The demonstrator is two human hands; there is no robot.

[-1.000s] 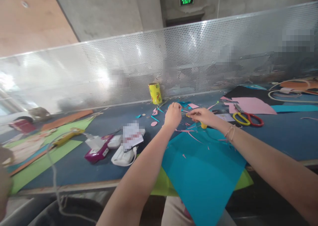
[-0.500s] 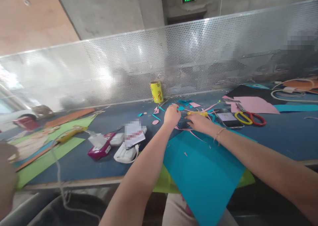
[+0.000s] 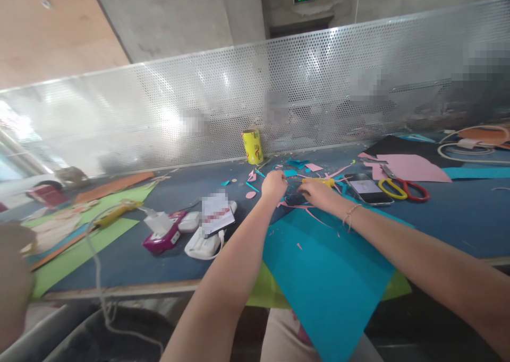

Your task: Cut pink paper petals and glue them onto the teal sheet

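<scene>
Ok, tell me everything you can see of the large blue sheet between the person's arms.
The large blue sheet is plain, with straight edges, and looks like paper or thin card. It lies with a corner toward the person, partly on the blue table and partly overhanging its front edge, above a green sheet. The picture's bottom cuts off the near corner. Small pink scraps lie on it. The right forearm crosses over it; contact is unclear.

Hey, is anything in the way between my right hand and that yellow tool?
Nothing visible is: the yellow tool lies just beyond your right hand, with paper scraps around it. Whether hand and tool touch, I can't tell.
</scene>
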